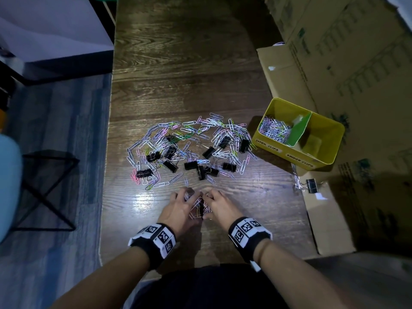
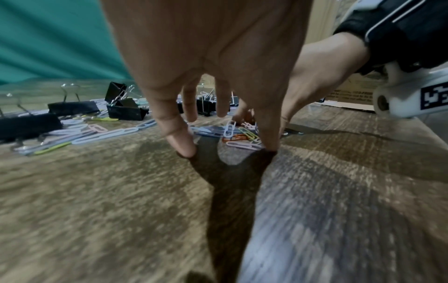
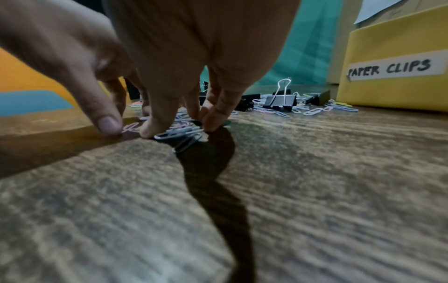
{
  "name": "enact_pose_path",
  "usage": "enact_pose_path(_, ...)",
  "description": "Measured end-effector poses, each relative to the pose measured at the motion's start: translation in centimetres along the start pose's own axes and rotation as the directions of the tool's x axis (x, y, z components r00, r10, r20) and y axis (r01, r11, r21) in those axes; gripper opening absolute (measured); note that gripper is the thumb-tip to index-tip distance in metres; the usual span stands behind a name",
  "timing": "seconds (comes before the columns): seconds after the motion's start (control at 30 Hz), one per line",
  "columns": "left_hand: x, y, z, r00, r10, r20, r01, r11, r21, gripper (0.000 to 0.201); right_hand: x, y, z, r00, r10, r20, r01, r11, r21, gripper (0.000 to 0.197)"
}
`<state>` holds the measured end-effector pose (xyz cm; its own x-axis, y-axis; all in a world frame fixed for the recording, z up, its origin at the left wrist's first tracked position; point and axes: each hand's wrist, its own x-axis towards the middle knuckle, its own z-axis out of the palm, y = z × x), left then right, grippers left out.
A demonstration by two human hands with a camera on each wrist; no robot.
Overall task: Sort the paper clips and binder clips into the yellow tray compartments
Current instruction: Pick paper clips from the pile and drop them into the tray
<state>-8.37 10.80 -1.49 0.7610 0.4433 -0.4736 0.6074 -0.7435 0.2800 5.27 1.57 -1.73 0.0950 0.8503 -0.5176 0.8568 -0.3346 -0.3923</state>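
- Item, left third of the head view: a black wire stool [image 1: 44,190] on blue-grey flooring, off the table [image 1: 189,63]; no part in the sort, we judge.
- Item, centre: the loose heap of paper clips [image 1: 194,139] spread across the wooden table, black binder clips [image 1: 190,165] mixed through it; both kinds unsorted here, so we judge most of the task is left.
- Item, lower centre: our left hand [image 1: 178,210], fingers bent down with tips on the wood; in the left wrist view thumb and fingertips [image 2: 184,147] press the table beside a small bunch of clips [image 2: 242,139]; raking rather than lifting, in our judgement.
- Item, just right of it: the gathered bunch of paper clips [image 1: 199,207] between the two hands, drawn clear of the heap, presumably so it can be scooped in one go.
- Item: our right hand [image 1: 219,207], fingers curled down round the bunch from the other side; the right wrist view shows fingertips [image 3: 150,132] on grey clips [image 3: 181,137]; whether any are pinched off the table we cannot tell.
- Item, lower right: one stray binder clip [image 1: 311,185] on a cardboard flap [image 1: 330,219].
- Item, right: the yellow tray [image 1: 323,152], two compartments parted by a green divider [image 1: 298,132]; the nearer-left one, labelled paper clips, holds a pile [image 1: 275,129]; the one labelled binder clips looks empty.
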Motion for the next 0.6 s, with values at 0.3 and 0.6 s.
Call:
enact_pose_path(0.3, 0.7, 0.8, -0.4, 0.994, 0.105, -0.037, -0.101, 0.992, 0.079, 0.054, 0.0, -0.7, 0.0, 1.0, -0.019, -0.023, 0.019, 1.0, -0.022, 0.026)
enact_pose_path(0.6, 1.7, -0.5, -1.7, 0.998, 0.068, 0.015, -0.063, 0.969, -0.238, 0.026, -0.1, -0.7, -0.3, 0.986, -0.166, 0.008, 0.162, 0.949, -0.27, 0.026)
